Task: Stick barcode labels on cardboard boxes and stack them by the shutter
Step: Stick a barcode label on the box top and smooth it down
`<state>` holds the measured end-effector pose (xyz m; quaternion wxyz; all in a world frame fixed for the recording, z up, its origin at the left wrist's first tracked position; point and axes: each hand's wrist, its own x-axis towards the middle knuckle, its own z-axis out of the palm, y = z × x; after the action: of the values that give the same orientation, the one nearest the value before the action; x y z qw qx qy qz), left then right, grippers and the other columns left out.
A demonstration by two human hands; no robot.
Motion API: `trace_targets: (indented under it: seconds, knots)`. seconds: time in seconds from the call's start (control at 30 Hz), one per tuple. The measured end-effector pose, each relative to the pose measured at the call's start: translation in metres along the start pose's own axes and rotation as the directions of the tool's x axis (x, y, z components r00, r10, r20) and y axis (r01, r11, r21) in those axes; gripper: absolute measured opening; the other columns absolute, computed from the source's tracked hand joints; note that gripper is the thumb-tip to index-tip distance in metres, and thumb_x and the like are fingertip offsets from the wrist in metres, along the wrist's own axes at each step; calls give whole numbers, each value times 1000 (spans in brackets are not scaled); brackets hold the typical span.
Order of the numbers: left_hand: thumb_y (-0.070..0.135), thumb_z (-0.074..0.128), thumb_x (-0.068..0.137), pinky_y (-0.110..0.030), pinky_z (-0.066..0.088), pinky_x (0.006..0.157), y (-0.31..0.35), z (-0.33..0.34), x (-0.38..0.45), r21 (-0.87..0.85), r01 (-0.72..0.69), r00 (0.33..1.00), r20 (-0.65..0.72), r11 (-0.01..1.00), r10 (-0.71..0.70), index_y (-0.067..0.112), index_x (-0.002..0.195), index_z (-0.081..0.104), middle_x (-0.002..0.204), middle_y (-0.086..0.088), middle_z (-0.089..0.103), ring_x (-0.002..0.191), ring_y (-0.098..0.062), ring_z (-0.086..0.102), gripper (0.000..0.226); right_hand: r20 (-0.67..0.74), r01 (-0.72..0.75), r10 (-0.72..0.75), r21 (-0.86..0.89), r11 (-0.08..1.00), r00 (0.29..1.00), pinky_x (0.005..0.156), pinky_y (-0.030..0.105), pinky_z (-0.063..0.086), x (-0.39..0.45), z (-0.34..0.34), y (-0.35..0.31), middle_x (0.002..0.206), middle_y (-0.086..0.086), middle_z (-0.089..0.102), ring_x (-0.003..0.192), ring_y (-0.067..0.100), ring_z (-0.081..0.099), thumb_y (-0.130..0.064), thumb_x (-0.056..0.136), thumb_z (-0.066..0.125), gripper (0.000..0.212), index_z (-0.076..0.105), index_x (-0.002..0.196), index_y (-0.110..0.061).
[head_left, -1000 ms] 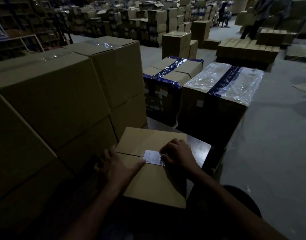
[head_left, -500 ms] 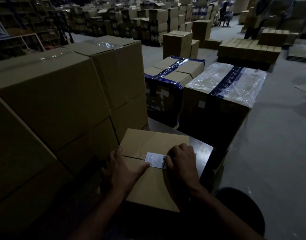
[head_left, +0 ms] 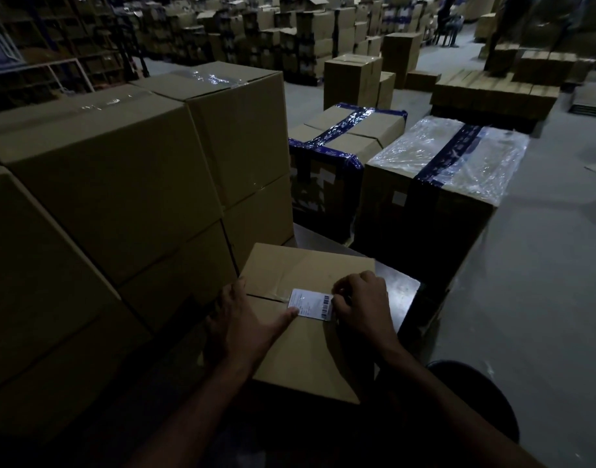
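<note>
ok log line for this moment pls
step: labelling | label: on box seam | left hand: thumb pressing label | right hand: at label's right edge

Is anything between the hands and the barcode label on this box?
Nothing visible. The left hand lies flat on the cardboard box, its thumb on the barcode label. The right hand has curled fingers at the label's right edge. The label lies across the flap seam.

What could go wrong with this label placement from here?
1. The barcode label straddles the flap seam of the cardboard box; it may bridge or wrinkle there.
2. The right hand covers the label's right edge, so that side's adhesion can't be checked.
3. The dim light may hide skew.
</note>
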<state>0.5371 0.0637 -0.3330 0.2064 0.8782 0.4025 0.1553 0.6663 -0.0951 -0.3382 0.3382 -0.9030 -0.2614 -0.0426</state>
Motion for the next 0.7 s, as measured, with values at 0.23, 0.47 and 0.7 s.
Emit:
trace_targets:
  seconds: [0.23, 0.47, 0.7]
  knots:
    - [99, 42, 41, -46, 34, 105, -1, -1, 0, 12, 10, 1000, 1, 1000, -10, 21, 144, 35, 144, -7, 42, 131, -29, 43, 130, 53, -12, 18, -108, 994, 998, 76, 31, 32, 3, -6, -10, 87, -1, 44, 88, 17, 37, -24, 86, 57, 15, 70, 85, -17]
    - [90, 62, 55, -45, 34, 108, -2, 1, 0, 6, 4, 1000, 4, 1000, -4, 20, 146, 33, 146, -6, 39, 133, -28, 41, 119, 39, -35, 40, -111, 993, 998, 68, 29, 33, 9, -15, -18, 89, 8, 60, 85, 20, 50, -25, 89, 57, 23, 75, 88, -11]
    - [93, 57, 52, -45, 36, 104, -4, 3, 1, 22, -4, 1000, -17, 1000, 5, 20, 142, 37, 142, -6, 43, 129, -28, 44, 118, 20, -31, 33, -123, 992, 999, 81, 29, 26, -12, -6, -20, 96, -2, 45, 99, 19, 40, -38, 87, 59, 19, 62, 93, -19]
